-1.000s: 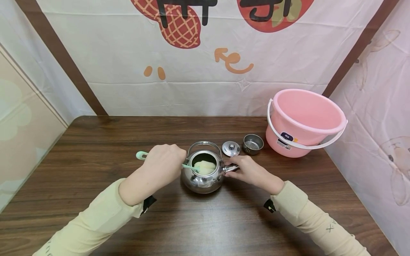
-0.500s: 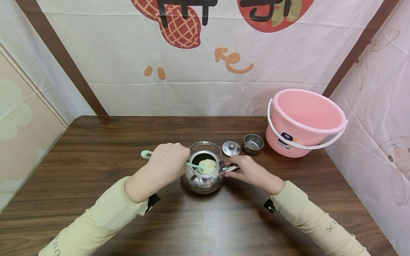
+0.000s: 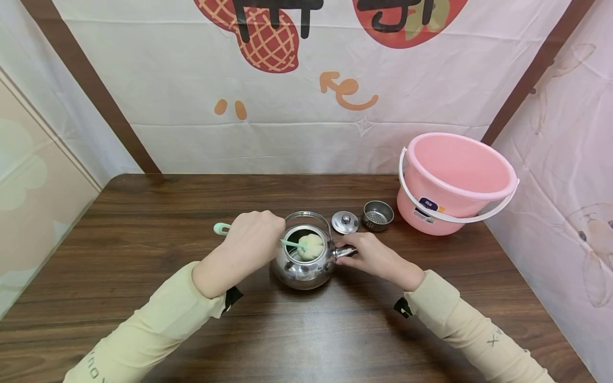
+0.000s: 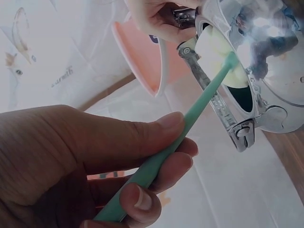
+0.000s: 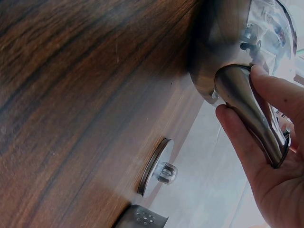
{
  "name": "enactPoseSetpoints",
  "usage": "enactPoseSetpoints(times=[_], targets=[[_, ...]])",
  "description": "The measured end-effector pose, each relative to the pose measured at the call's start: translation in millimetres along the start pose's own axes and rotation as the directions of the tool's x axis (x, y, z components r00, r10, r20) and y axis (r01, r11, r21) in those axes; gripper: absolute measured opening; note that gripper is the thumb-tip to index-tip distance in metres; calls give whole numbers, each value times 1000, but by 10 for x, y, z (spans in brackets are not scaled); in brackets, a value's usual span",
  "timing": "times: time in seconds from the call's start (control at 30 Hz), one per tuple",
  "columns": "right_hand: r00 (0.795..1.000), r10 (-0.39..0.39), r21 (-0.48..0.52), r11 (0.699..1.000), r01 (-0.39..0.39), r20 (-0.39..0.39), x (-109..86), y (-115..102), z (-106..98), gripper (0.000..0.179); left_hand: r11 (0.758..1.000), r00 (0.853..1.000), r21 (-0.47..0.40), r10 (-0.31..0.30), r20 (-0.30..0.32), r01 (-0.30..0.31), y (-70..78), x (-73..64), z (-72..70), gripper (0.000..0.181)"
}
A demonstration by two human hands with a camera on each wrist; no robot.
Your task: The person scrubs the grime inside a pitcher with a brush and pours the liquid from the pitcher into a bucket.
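Observation:
A shiny steel kettle (image 3: 303, 276) stands uncovered on the table, its hoop handle upright. My left hand (image 3: 254, 239) grips the green handle (image 4: 159, 159) of a sponge brush, thumb on one side and fingers curled on the other. The brush's pale yellow sponge head (image 3: 311, 247) is in the kettle's mouth; its lower part is hidden inside. On the kettle's right side, my right hand (image 3: 373, 258) holds the spout (image 5: 247, 107) between thumb and fingers. Behind that hand lies the kettle's knobbed lid (image 3: 345, 222), with a perforated steel strainer (image 3: 378, 215) beside it.
A pink bucket (image 3: 445, 213) with a white bail handle stands at the table's back right. The brown wooden table (image 3: 201, 197) ends at a printed cloth (image 3: 297, 143) hanging behind it.
My left hand has shifted slightly right with the brush, and the sponge head has moved right and turned within the kettle's mouth. My right hand stays on the spout.

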State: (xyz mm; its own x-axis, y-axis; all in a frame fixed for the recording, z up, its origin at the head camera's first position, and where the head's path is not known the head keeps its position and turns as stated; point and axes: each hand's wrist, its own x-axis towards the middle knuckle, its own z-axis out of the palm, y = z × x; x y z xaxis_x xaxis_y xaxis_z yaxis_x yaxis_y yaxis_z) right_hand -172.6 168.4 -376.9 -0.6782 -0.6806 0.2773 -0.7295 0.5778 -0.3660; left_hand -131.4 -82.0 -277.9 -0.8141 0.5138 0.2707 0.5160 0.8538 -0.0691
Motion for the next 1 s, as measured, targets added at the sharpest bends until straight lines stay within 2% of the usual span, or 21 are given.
enactPoseSetpoints(times=[0.5, 0.73, 1.0], targets=[[1000, -6, -3, 1000, 6, -7, -6, 9, 4, 25, 999, 998, 10, -50, 30, 49, -31, 21, 11, 31], [1000, -7, 4, 1000, 7, -7, -6, 7, 5, 26, 997, 996, -13, -81, 47, 82, -43, 10, 3, 30], [1000, -9, 5, 1000, 9, -13, -2, 6, 0, 26, 995, 995, 6, -96, 24, 96, -47, -18, -7, 29]])
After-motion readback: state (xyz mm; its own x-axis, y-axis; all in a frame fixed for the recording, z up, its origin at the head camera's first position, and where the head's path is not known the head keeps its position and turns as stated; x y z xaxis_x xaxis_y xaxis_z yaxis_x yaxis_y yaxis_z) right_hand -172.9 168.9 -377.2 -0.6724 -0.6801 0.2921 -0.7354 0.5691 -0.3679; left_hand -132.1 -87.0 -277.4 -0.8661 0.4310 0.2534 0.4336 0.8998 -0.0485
